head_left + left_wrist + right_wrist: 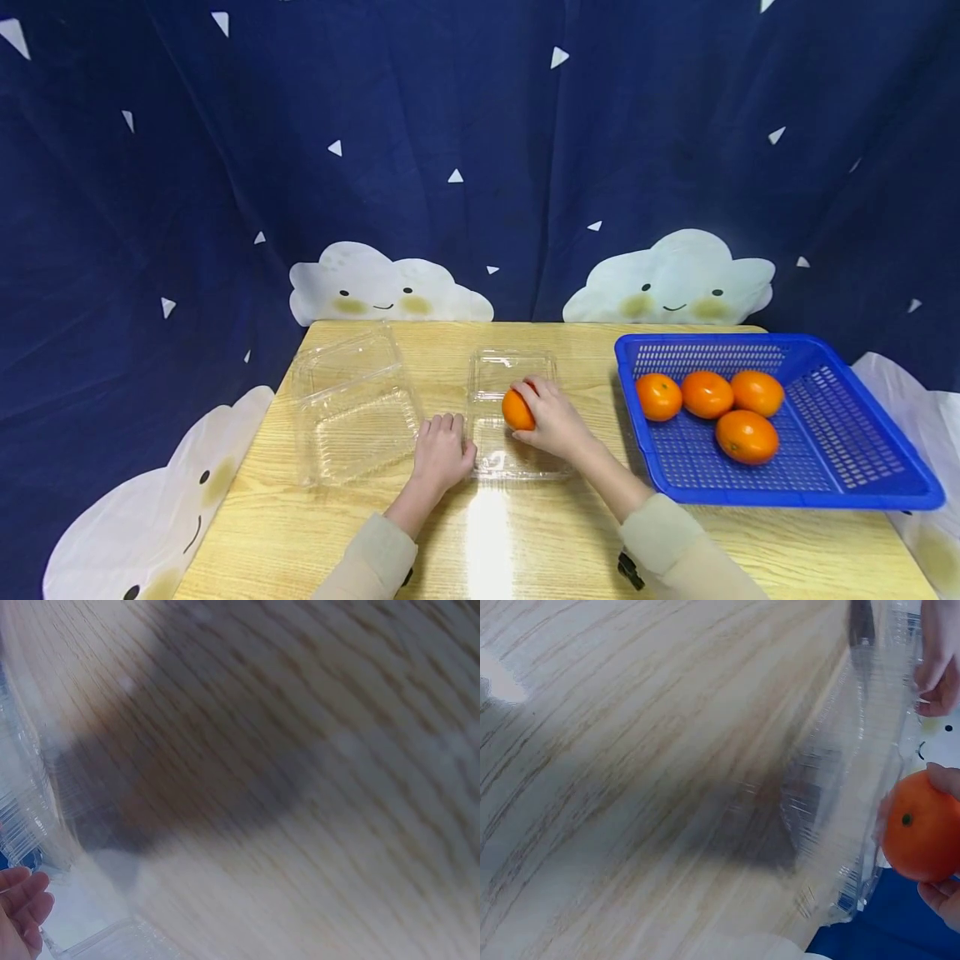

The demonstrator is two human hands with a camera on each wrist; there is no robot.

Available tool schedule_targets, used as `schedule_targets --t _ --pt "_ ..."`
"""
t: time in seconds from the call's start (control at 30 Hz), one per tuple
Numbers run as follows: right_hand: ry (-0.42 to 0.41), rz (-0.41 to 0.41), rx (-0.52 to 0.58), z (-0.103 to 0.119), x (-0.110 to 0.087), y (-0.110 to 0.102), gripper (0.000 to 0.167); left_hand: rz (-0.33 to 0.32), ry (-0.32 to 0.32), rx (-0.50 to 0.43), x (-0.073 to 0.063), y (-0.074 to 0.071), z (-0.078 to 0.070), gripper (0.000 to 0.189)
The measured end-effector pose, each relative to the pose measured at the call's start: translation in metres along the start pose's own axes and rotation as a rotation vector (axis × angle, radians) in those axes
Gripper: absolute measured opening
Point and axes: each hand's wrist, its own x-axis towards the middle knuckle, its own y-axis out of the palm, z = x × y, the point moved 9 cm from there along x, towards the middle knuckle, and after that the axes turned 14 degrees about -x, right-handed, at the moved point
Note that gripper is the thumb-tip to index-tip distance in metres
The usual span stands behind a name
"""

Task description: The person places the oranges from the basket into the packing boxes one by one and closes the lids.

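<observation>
My right hand (pixel 551 418) grips an orange (pixel 517 410) with thumb and fingers, just over a clear plastic box (pixel 491 467) with its hinged lid open. In the right wrist view, the orange (pixel 921 825) shows its small green stem spot, with fingertips at its side. My left hand (pixel 441 454) rests by that box's left edge, fingers loosely bent and the thumb at the rim. At the left edge of the left wrist view the bent fingers (pixel 26 904) show nothing between them. A second clear box (pixel 360 433) lies open to the left.
A blue plastic basket (pixel 795 500) stands at the table's right with several oranges (pixel 746 437) in it. The wooden table (pixel 555 542) ends at a dark blue curtain (pixel 480 108) with white clouds.
</observation>
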Motion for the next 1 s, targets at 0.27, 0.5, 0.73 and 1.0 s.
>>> schedule_targets --t 0.27,0.5,0.73,1.0 --pt "-0.04 0.039 -0.008 0.011 0.004 0.015 0.073 -0.008 -0.001 0.0 0.001 -0.001 -0.001 0.031" --pt "-0.082 0.077 -0.023 0.021 0.006 0.024 0.075 -0.012 -0.002 -0.008 0.001 -0.003 -0.001 0.029" --pt "-0.093 0.114 0.0 0.028 0.007 0.033 0.074 -0.004 0.001 -0.009 0.001 -0.002 -0.001 0.032" --pt "-0.138 0.124 -0.003 0.038 0.01 0.042 0.074 -0.007 0.006 -0.003 0.001 -0.003 -0.001 0.034"
